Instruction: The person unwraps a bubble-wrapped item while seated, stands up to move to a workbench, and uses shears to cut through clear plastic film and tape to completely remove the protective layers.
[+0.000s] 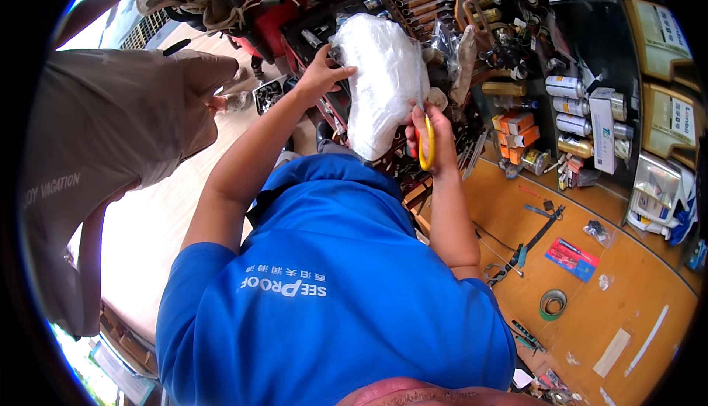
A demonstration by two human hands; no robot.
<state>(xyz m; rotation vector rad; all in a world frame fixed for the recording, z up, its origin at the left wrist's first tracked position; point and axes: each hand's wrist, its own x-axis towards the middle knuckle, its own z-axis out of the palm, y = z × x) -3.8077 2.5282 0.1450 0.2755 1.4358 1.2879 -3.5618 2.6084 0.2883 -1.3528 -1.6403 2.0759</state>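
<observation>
A long bundle in white plastic wrap (pixel 379 79) lies over a dark tool tray in front of me. At its left edge is my left hand (pixel 326 74), thumb on the wrap and fingers spread along the side. My right hand (pixel 434 135) is closed round the yellow and red handles of a pair of scissors (pixel 426 143), at the bundle's lower right. The blades point up along the bundle's right side; whether they cut into the wrap I cannot tell.
An orange tray of combination wrenches (pixel 428 5) stands beyond the bundle. Spray cans (pixel 572 107) and orange boxes (pixel 518 129) line the right. A wooden workbench (pixel 575 207) holds a tape roll (pixel 553 304) and a red-blue packet (pixel 571 259). Another person (pixel 121 113) stands at left.
</observation>
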